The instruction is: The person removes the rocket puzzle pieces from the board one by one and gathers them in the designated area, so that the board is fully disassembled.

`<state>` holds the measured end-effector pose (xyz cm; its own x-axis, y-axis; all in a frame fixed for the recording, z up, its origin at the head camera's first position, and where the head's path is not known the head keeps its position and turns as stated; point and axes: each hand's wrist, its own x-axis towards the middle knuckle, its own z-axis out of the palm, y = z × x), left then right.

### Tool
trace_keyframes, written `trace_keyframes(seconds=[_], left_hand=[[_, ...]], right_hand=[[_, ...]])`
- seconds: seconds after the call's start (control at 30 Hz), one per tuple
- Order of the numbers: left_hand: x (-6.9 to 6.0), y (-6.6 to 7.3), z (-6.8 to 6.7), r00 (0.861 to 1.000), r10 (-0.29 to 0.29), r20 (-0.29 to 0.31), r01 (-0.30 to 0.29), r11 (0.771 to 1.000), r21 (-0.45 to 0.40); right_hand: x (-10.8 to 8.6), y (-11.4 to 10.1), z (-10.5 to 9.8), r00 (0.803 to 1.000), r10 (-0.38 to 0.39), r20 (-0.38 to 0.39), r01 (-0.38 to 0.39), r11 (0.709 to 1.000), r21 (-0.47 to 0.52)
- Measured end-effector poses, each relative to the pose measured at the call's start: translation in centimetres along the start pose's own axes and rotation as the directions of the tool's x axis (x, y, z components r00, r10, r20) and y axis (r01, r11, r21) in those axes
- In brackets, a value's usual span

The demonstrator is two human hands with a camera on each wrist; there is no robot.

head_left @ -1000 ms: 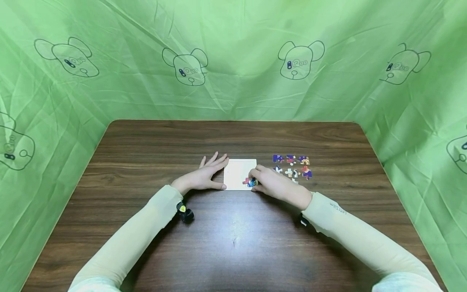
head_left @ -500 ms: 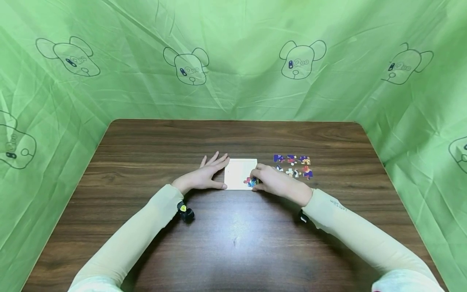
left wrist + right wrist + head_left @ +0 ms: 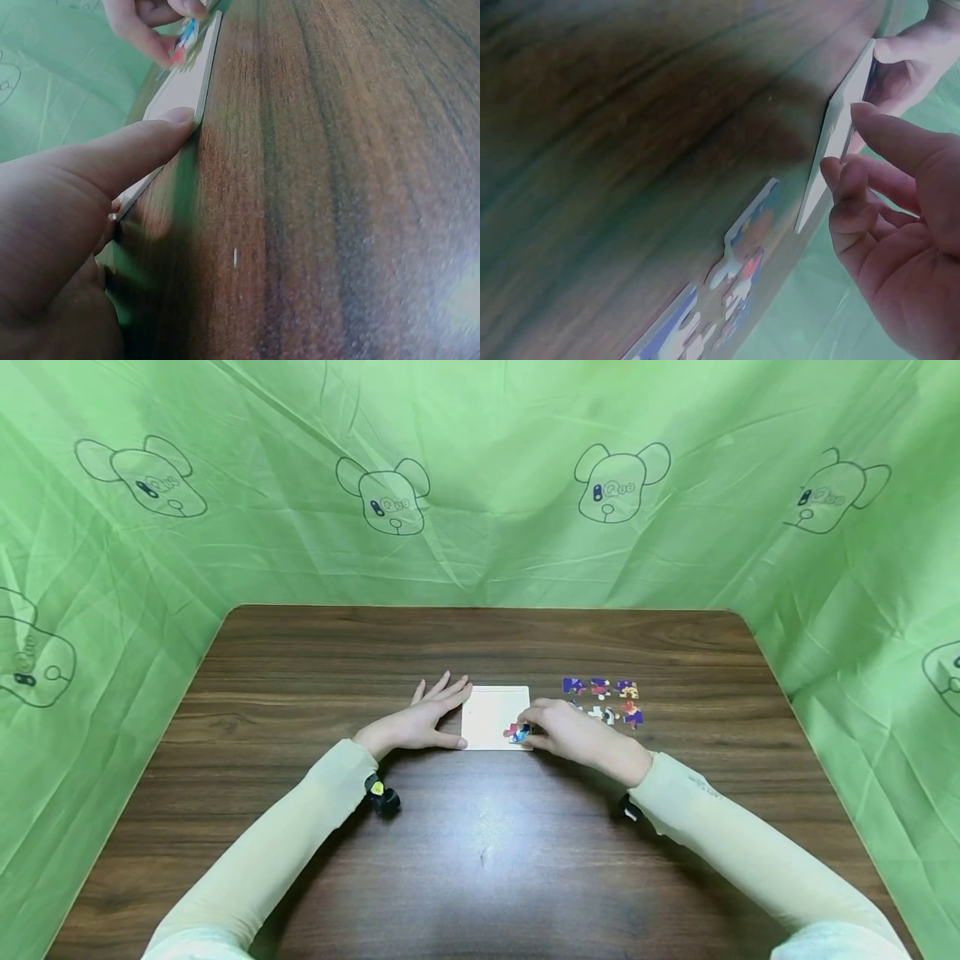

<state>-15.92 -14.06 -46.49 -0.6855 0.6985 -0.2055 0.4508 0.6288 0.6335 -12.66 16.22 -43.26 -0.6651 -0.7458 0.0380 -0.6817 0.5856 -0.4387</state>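
Observation:
A small white puzzle tray [image 3: 483, 712] lies flat near the middle of the table. My left hand [image 3: 412, 725] is spread along the tray's left side, and its thumb [image 3: 176, 116] touches the near corner. Over the tray's near right corner, my right hand [image 3: 577, 735] pinches a red and blue jigsaw piece [image 3: 518, 733] between thumb and fingers. In the left wrist view that jigsaw piece [image 3: 186, 36] looks tilted. From the right wrist it is seen nearly edge-on, so its picture is hidden there. Whether it touches the tray I cannot tell.
Several loose jigsaw pieces [image 3: 600, 687] lie in rows to the right of the tray; the nearer ones are partly behind my right hand. The brown wooden table [image 3: 480, 827] ends at a green cloth backdrop [image 3: 480, 552] on the far side and both flanks.
My right hand has shifted slightly right, its fingertips now more to the side of the jigsaw piece, so more of it shows. My left hand stays in place on the tray.

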Motion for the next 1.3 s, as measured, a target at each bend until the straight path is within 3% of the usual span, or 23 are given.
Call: trace_keyframes(seconds=[0.63,0.83,1.3], left_hand=[[0.1,-0.4,0.2,1.000,0.010,-0.003,-0.010,1.000,-0.009],[0.1,-0.3,0.1,1.000,0.006,0.001,-0.006,1.000,-0.004],[0.0,-0.2,0.1,1.000,0.011,0.000,-0.011,1.000,-0.004]], right_hand=[[-5.5,2.3,-2.1,0.997,0.028,-0.074,-0.025,0.999,0.045],[-7.4,3.2,-2.6,0.990,0.022,-0.138,-0.019,1.000,0.019],[-11.8,4.9,-3.4,0.964,0.120,-0.239,-0.134,0.990,-0.043]])
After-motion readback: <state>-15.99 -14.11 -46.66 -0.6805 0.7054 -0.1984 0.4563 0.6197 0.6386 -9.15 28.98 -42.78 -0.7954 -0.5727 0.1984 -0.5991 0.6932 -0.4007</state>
